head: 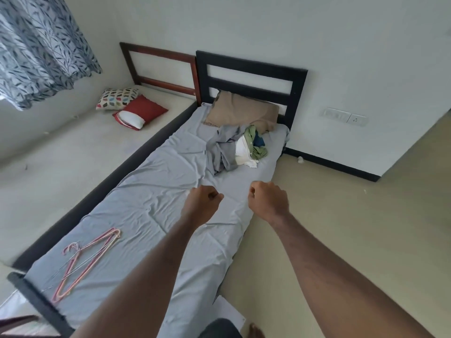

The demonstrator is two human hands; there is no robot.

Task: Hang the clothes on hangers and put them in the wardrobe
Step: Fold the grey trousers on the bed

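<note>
A heap of clothes (236, 148), grey, white, green and blue, lies near the head of the bed, just below a tan pillow (241, 112). Several pink and wire hangers (84, 259) lie in a loose pile near the foot of the bed, at the lower left. Both my arms stretch out over the grey bedsheet (151, 191). My left hand (203, 200) and my right hand (267, 200) are curled into fists and hold nothing. They hover side by side, a short way in front of the clothes heap. No wardrobe is in view.
A second mattress (53, 167) lies to the left with a patterned cushion (116, 98) and a red cushion (141, 112). Dark headboards stand against the white wall. Bare floor (366, 240) runs along the right of the bed. A curtain (36, 45) hangs upper left.
</note>
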